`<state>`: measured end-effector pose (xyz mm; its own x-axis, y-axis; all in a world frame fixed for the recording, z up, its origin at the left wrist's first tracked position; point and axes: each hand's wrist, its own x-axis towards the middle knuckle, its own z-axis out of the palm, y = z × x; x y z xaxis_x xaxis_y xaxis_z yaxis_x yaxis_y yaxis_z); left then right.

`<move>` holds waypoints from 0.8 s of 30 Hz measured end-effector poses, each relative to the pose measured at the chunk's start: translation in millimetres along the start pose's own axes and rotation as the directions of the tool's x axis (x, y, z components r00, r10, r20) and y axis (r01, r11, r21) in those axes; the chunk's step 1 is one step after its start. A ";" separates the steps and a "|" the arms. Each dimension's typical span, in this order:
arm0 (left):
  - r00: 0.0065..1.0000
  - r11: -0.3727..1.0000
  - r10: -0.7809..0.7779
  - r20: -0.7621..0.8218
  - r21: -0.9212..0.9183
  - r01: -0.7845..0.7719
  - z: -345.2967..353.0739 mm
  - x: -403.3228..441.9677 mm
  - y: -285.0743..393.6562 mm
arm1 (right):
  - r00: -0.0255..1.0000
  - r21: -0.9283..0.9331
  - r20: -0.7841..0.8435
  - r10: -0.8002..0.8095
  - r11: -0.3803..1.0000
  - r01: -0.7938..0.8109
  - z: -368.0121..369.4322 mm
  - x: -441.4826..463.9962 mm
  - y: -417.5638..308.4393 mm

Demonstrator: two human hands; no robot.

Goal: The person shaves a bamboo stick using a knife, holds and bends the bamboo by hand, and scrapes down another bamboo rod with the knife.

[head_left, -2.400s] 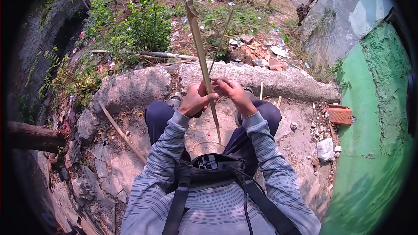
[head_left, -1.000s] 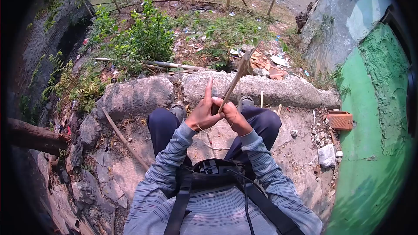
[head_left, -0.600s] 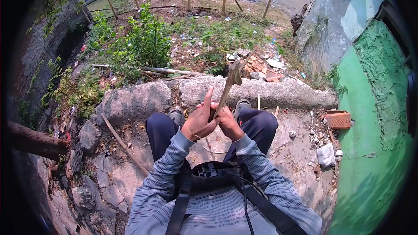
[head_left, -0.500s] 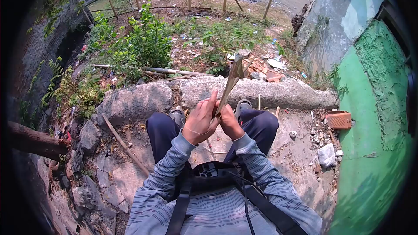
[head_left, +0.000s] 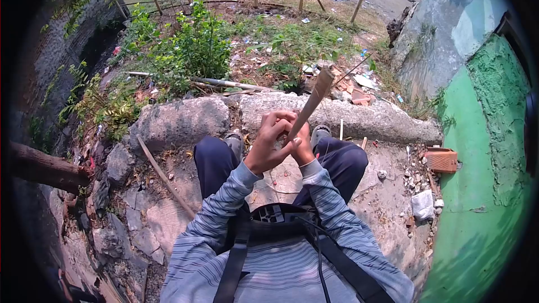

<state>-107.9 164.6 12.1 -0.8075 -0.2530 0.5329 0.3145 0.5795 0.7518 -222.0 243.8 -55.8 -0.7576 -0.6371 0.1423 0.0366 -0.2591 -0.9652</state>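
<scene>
In front of my knees, both hands are together around the lower end of a long brown rolled piece [head_left: 312, 101], which looks like a dried leaf or sheath. It slants up and to the right, with its wider end away from me. My left hand [head_left: 272, 141] is closed, its thumb pressed along the near end and its fingers curled towards the right hand. My right hand [head_left: 304, 145] is closed at the same lower end, partly hidden behind the piece and the left thumb. A thin dark twig or strand [head_left: 353, 67] shows just beyond the wide end.
A rough concrete ledge [head_left: 185, 116] runs across in front of my feet. A long stick [head_left: 167, 178] lies at the left. To the right are an orange brick [head_left: 441, 160], a white crumpled bag [head_left: 421, 205] and a green wall [head_left: 466, 235]. Leafy plants [head_left: 196, 47] grow past the ledge.
The raised left fingers have curled in around the lower end. The brown piece now looks narrower and more tightly rolled. The view has shifted slightly.
</scene>
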 end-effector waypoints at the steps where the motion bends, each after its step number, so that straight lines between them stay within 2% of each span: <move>1: 0.995 0.982 -0.101 0.001 -0.159 0.100 1.9 0.5 -3.4 | 0.999 -0.051 -0.037 0.013 0.999 -0.015 -6.0 6.4 10.1; 2: 0.999 0.989 -0.047 -0.009 -0.140 0.046 -1.2 0.7 -7.6 | 0.995 -0.001 -0.097 0.011 1.000 -0.011 -8.8 12.3 22.2; 3: 0.983 0.934 -0.184 0.016 -0.308 0.180 -3.1 -3.4 -15.0 | 0.987 0.035 -0.142 0.069 0.997 -0.065 -17.3 24.9 34.0; 4: 0.947 0.831 -0.316 0.064 -0.463 0.309 -1.3 -10.7 -25.8 | 0.986 0.201 -0.164 0.043 0.980 -0.009 -8.1 20.1 15.0; 5: 0.936 0.766 -0.352 0.008 -0.572 0.293 3.8 -15.0 -38.2 | 0.983 0.205 -0.163 0.083 0.978 -0.049 -16.8 21.9 20.9; 6: 0.915 0.797 -0.400 -0.054 -0.513 0.318 -0.3 -13.1 -33.4 | 0.979 0.210 -0.163 0.125 0.974 -0.089 -30.4 22.1 27.5; 8: 0.862 0.782 -0.478 -0.170 -0.528 0.330 -7.9 -11.1 -37.7 | 0.950 0.263 -0.201 0.239 0.948 -0.182 -41.0 10.2 13.3; 9: 0.846 0.814 -0.477 -0.237 -0.483 0.323 -13.8 -10.2 -44.3 | 0.949 0.285 -0.243 0.200 0.950 -0.127 -48.7 11.0 22.7; 10: 0.829 0.843 -0.469 -0.305 -0.434 0.318 -19.8 -6.7 -43.8 | 0.955 0.282 -0.178 0.237 0.942 -0.182 -62.5 7.1 31.0; 11: 0.786 0.830 -0.493 -0.372 -0.473 0.296 -20.6 -2.4 -41.5 | 0.936 0.303 -0.133 0.325 0.913 -0.274 -73.5 2.0 40.6; 12: 0.783 0.829 -0.498 -0.373 -0.470 0.303 -25.5 1.3 -44.2 | 0.910 0.320 -0.086 0.406 0.876 -0.361 -78.9 -3.1 47.8; 14: 0.765 0.818 -0.444 -0.466 -0.559 0.134 -37.6 11.4 -53.2 | 0.858 0.335 -0.113 0.500 0.832 -0.441 -71.0 -15.5 55.4; 15: 0.766 0.816 -0.447 -0.463 -0.562 0.137 -43.4 19.9 -52.0 | 0.849 0.312 -0.112 0.517 0.829 -0.464 -67.7 -21.4 63.7; 17: 0.748 0.780 -0.438 -0.498 -0.624 0.041 -57.0 37.2 -42.7 | 0.821 0.270 -0.114 0.559 0.813 -0.516 -68.2 -33.6 99.0; 18: 0.746 0.782 -0.440 -0.500 -0.622 0.045 -60.8 44.4 -41.8 | 0.785 0.238 -0.126 0.606 0.787 -0.569 -67.6 -38.1 117.2; 20: 0.733 0.784 -0.388 -0.558 -0.618 -0.055 -66.4 58.1 -43.5 | 0.727 0.133 -0.130 0.675 0.738 -0.662 -70.2 -49.1 150.3; 22: 0.726 0.791 -0.365 -0.583 -0.605 -0.089 -65.9 63.9 -60.7 | 0.721 0.100 -0.114 0.683 0.730 -0.676 -66.3 -60.2 162.7; 23: 0.735 0.774 -0.350 -0.581 -0.622 -0.123 -66.3 64.9 -69.7 | 0.711 0.155 -0.099 0.696 0.717 -0.680 -65.6 -64.0 177.6; 24: 0.744 0.755 -0.336 -0.578 -0.638 -0.155 -66.5 64.7 -81.0 | 0.645 0.166 -0.113 0.756 0.654 -0.738 -57.4 -68.4 163.6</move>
<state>-152.5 49.7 11.5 -0.4174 -0.8307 0.3684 0.6809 -0.0174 0.7322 -201.6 286.7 -236.1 -0.5341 -0.5246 -0.6630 0.6914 0.1803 -0.6996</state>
